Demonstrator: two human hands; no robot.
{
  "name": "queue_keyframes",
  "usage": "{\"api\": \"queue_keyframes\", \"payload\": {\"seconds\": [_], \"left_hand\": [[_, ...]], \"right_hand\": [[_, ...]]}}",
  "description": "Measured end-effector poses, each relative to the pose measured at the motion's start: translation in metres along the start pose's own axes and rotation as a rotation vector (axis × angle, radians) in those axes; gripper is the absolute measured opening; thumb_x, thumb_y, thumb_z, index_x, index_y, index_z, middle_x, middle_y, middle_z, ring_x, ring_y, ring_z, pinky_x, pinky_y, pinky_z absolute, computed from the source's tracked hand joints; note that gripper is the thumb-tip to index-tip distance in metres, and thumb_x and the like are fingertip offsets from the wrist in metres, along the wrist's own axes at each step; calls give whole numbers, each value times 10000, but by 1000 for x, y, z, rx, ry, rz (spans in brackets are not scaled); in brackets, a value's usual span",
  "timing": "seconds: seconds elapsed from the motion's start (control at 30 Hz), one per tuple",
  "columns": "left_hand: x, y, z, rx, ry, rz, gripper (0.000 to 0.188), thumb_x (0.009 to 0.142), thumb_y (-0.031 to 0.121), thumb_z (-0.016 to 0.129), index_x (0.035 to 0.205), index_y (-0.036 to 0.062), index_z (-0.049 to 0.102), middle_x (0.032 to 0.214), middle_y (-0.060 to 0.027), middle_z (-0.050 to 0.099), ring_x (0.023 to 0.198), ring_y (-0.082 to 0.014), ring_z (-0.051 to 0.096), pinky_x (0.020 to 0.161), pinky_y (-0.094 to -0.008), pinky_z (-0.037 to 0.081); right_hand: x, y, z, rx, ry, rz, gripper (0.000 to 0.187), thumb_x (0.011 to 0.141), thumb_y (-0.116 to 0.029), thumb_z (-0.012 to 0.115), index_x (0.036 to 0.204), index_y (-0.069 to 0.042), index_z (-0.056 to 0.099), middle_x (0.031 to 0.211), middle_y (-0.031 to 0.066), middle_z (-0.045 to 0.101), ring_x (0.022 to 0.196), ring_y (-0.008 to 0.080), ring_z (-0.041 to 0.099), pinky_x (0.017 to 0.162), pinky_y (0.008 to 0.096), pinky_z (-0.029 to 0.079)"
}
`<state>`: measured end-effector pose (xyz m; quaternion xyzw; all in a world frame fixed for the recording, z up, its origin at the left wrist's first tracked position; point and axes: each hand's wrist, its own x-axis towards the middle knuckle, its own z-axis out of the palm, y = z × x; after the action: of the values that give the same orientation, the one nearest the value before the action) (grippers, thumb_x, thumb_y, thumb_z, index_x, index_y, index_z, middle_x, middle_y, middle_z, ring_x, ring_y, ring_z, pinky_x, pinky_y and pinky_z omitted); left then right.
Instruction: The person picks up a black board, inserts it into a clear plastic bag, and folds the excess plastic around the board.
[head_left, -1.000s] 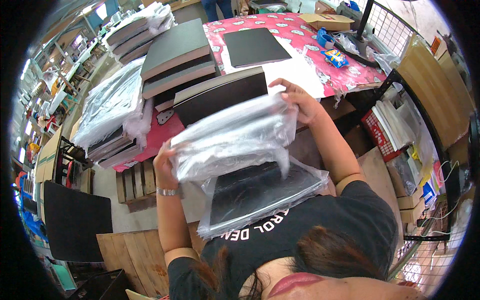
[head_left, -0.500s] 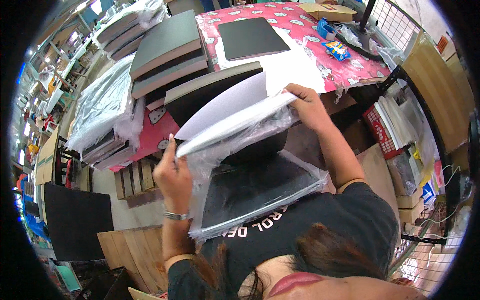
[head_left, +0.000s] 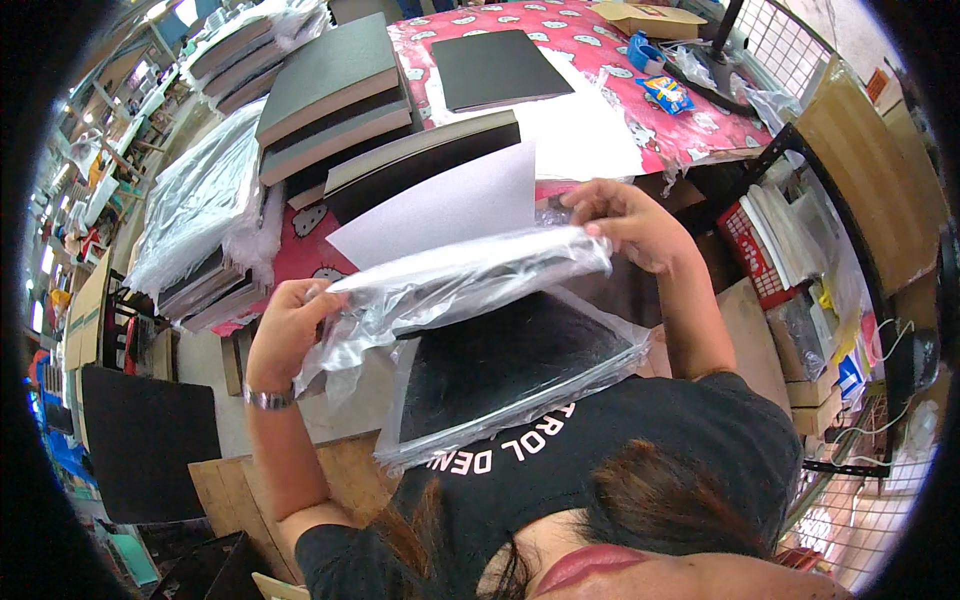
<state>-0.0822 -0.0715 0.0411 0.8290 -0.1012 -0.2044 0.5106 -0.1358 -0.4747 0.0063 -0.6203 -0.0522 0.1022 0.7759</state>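
Observation:
A clear plastic bag [head_left: 470,275] with a stack of sheets in it, pale on top and dark underneath, stretches between my hands. My left hand [head_left: 288,335] pinches the loose plastic at its left end. At the other end my right hand [head_left: 630,225] has its fingers curled on the bag's far corner. Just behind the bag a white sheet [head_left: 450,205] stands tilted; what holds it up is hidden. Below, a black flat pack [head_left: 500,370] in clear plastic lies against my front.
Thick black stacks [head_left: 330,85] rise at the back left, beside plastic-covered piles [head_left: 195,200]. A black sheet [head_left: 500,70] lies on white paper on the pink patterned table [head_left: 690,140], near a blue tape dispenser [head_left: 645,52]. To the right are a red basket [head_left: 755,255] and a shelf.
The bag has come lower and turned its plastic side up. My left hand has moved left, from the sheets' edge to the bag. More of the white sheet behind shows.

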Motion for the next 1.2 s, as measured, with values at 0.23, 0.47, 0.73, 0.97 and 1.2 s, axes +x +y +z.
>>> {"api": "queue_keyframes", "payload": {"seconds": [0.23, 0.47, 0.73, 0.97, 1.2], "left_hand": [[60, -157, 27, -296, -521, -429, 328, 859, 251, 619, 1094, 22, 630, 940, -44, 647, 767, -121, 589, 661, -282, 473], [85, -319, 55, -210, -37, -409, 421, 797, 237, 700, 1159, 45, 605, 1078, -46, 616, 947, -168, 562, 791, -295, 443], [21, -82, 4, -89, -106, 374, 410, 743, -79, 536, 1131, 27, 615, 1053, -43, 613, 1027, -167, 546, 937, -286, 381], [62, -13, 69, -675, -523, 616, 641, 628, -127, 540, 1232, 87, 505, 1413, -101, 403, 1312, -201, 348, 1070, -349, 234], [63, -7, 63, -973, -375, 751, 690, 505, -131, 530, 1112, 195, 491, 1523, -173, 181, 1428, -268, 112, 1148, -417, 111]], "right_hand": [[33, 206, -77, 361, -31, 369, 243, 752, -78, 648, 992, -51, 622, 890, 58, 637, 768, 177, 600, 643, 318, 475], [77, 237, -96, -663, -53, 238, 412, 834, -332, 637, 1150, -69, 615, 1104, 86, 637, 1065, 229, 569, 983, 349, 398], [55, 160, 16, -887, -830, 168, 499, 871, -396, 614, 1229, -54, 548, 1243, 186, 543, 1173, 269, 500, 1007, 375, 368], [118, 68, 88, -51, -656, -345, 1075, 778, -126, 747, 1481, -126, -67, 1217, 162, 527, 1145, 271, 490, 954, 376, 406], [93, 35, 89, -98, -314, -152, 385, 833, -96, 671, 1202, -35, 575, 785, 10, 610, 692, 82, 546, 618, 242, 437]]}}
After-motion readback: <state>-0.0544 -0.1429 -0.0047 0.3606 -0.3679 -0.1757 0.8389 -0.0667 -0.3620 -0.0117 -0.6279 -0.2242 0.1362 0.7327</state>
